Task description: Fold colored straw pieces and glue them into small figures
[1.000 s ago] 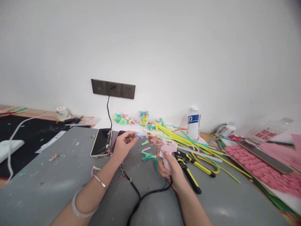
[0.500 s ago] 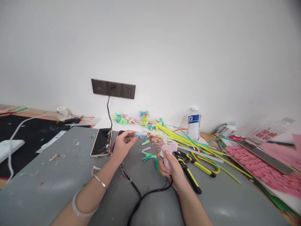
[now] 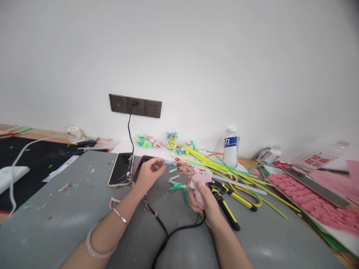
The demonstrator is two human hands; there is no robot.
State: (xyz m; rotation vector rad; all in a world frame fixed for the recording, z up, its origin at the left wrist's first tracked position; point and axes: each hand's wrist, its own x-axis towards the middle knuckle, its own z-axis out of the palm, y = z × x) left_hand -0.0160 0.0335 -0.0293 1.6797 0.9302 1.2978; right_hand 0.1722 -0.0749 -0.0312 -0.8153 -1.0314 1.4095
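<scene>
My right hand (image 3: 204, 200) is wrapped round the handle of a pale pink hot glue gun (image 3: 202, 175), its nozzle end crusted with glue and pointing left. A clear glue stick (image 3: 241, 183) sticks out of the gun's back. In my left hand (image 3: 151, 173), thumb and fingers pinch a small blue and pink pipe-cleaner piece (image 3: 169, 163) right at the nozzle; whether they touch I cannot tell. Below the nozzle, short green pipe-cleaner pieces (image 3: 177, 185) lie on the grey mat (image 3: 92, 209). The gun's black cord (image 3: 185, 227) runs down toward me.
Yellow-handled pliers (image 3: 224, 209) and long yellow pipe cleaners (image 3: 213, 163) lie to the right. Finished pipe-cleaner figures (image 3: 172, 140) stand by the wall. A phone (image 3: 122, 170) lies left, a bottle (image 3: 231, 147) at the back, and a pink knitted piece (image 3: 311, 201) far right.
My left hand has shifted slightly right, bringing the blue and pink piece closer against the nozzle and turning it. My right hand and the glue gun have hardly moved.
</scene>
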